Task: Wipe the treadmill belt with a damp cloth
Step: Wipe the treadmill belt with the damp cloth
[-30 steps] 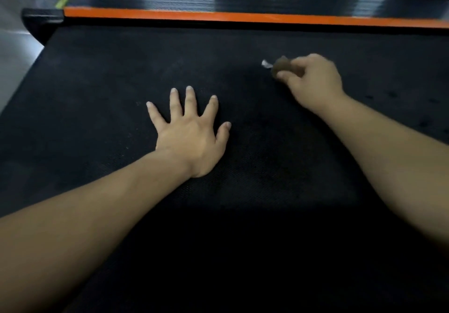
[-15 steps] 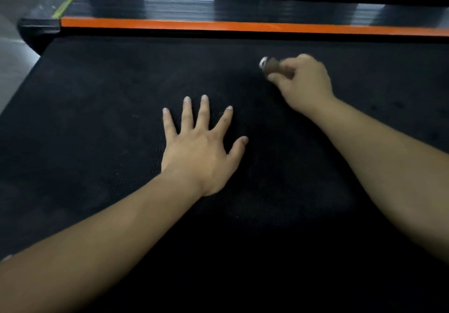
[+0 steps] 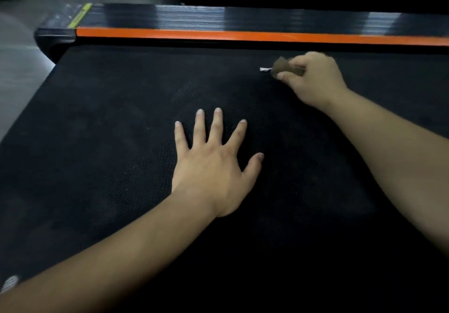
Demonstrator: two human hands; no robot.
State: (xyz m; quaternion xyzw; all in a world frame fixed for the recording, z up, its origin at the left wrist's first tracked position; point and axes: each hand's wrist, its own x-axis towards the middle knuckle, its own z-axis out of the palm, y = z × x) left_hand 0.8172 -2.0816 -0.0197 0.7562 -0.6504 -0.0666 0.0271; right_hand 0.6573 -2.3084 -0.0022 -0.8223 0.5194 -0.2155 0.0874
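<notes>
Cloth (image 3: 281, 67) brown, crumpled, belt (image 3: 109, 142) black, textured

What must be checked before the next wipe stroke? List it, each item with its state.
1. Grip: right hand has its fingers curled round the brown cloth. Ok.
2. Cloth spread: it is bunched into a small wad, so it covers little of the belt. Not ok.
3. Cloth contact with the belt: the head view does not show whether it presses down. Cannot tell.
4. Dampness of the cloth: cannot tell.
5. Left hand: flat on the belt, fingers spread, apart from the cloth. Ok.
6. Far edge: the cloth is close to the orange strip but short of it. Ok.
</notes>
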